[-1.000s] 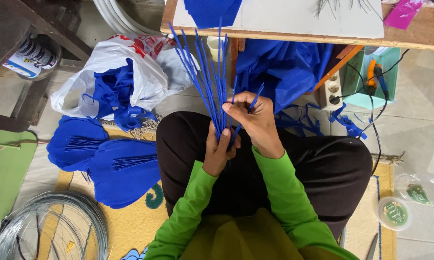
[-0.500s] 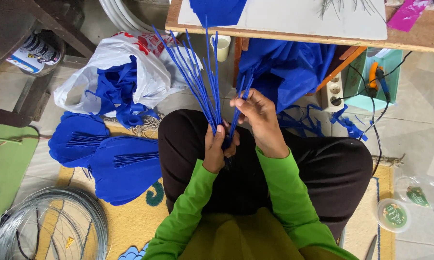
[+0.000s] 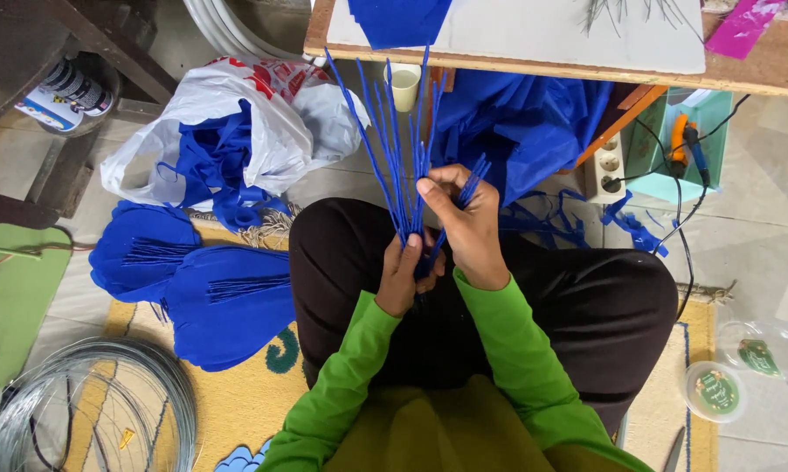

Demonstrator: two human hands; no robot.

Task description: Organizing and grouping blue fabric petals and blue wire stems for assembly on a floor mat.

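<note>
I sit cross-legged on the floor in black trousers and green sleeves. My left hand (image 3: 405, 273) grips the lower ends of a bundle of blue wrapped stems (image 3: 394, 149) that fan upward over my lap. My right hand (image 3: 464, 218) sits just right of the bundle, with thumb and fingers pinched on a few shorter blue stems (image 3: 474, 175) beside it. Both hands touch at the base of the stems.
Blue petal-shaped fabric pieces (image 3: 193, 280) lie on the rug at my left, beside a white plastic bag (image 3: 263, 114) of blue scraps. A wire coil (image 3: 79, 411) lies bottom left. A low wooden table (image 3: 534, 52), blue cloth (image 3: 525, 122), power strip (image 3: 611, 166) and small lidded cups (image 3: 713, 391) are ahead and right.
The fan of stems has swung from leaning left to more upright. My right hand has lowered a little toward the base, still pinching short stems.
</note>
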